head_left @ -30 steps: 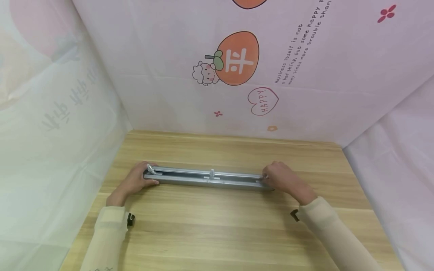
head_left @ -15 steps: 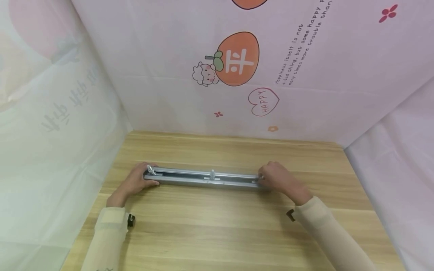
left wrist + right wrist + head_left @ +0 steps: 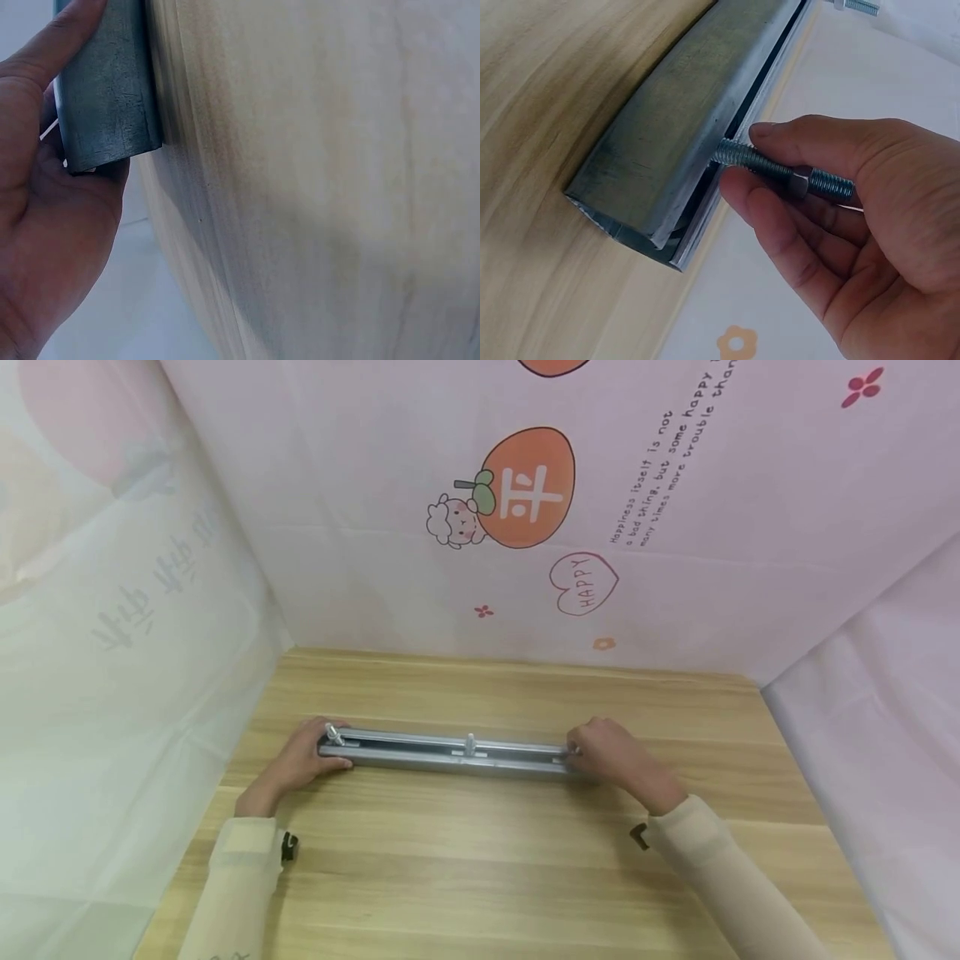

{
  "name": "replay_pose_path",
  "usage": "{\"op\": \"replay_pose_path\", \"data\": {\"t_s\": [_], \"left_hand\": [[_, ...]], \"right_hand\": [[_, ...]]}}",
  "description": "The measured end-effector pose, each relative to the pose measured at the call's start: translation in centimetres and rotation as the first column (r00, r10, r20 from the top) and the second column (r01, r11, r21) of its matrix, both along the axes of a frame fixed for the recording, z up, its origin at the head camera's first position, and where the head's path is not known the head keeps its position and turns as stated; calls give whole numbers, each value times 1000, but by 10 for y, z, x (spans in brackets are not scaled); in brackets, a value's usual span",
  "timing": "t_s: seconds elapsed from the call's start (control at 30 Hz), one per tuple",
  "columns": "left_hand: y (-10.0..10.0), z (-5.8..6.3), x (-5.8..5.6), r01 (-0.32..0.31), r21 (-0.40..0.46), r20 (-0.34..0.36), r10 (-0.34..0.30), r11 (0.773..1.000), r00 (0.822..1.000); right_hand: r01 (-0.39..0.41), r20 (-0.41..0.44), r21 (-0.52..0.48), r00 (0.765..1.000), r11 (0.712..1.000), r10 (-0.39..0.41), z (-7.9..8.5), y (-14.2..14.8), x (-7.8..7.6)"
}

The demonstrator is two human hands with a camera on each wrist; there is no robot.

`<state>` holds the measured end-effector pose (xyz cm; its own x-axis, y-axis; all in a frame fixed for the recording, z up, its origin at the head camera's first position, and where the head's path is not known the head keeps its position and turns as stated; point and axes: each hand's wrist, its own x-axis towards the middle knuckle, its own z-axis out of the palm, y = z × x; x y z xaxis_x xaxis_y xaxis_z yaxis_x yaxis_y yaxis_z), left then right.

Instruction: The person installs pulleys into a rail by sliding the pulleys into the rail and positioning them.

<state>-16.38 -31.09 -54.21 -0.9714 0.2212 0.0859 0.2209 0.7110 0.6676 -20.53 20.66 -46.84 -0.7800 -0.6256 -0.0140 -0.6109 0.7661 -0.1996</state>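
Observation:
A grey steel channel rail (image 3: 405, 760) with a slot along its top lies across the wooden table. My left hand (image 3: 294, 762) holds its left end, thumb on the near side; the left wrist view shows the rail's end (image 3: 109, 90) between thumb and fingers. Near the rail's right end, my right hand (image 3: 618, 760) pinches a threaded bolt (image 3: 751, 159) that stands in the slot and carries a nut (image 3: 800, 182). A second bolt (image 3: 470, 744) stands upright at mid-rail. A third bolt (image 3: 333, 735) leans in the slot beside my left hand.
The wood-grain table (image 3: 480, 868) reaches back to a printed cloth wall (image 3: 360, 585). More cloth hangs at the left (image 3: 150, 710) and right (image 3: 885, 693) of the table.
My right hand has moved a little to the left along the rail, with the bolt and its base plate sliding along the slot. My left hand and the rail have stayed put.

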Motion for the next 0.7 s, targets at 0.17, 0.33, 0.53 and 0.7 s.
{"op": "replay_pose_path", "data": {"t_s": [0.17,0.33,0.53,0.7], "left_hand": [[-1,1,-1,-3,-20,9,3,1000,1000],[0,3,-1,-2,-55,11,3,998,1000],[4,15,7,-9,-91,29,12,996,1000],[5,45,19,-48,-137,12,50,989,999]], "right_hand": [[8,-5,-17,1000,1000,-9,1,0,1],[28,-22,-37,999,999,-28,4,0,5],[85,-47,-28,995,996,-86,7,3,9],[159,-67,-41,985,986,-161,11,9,11]]}}
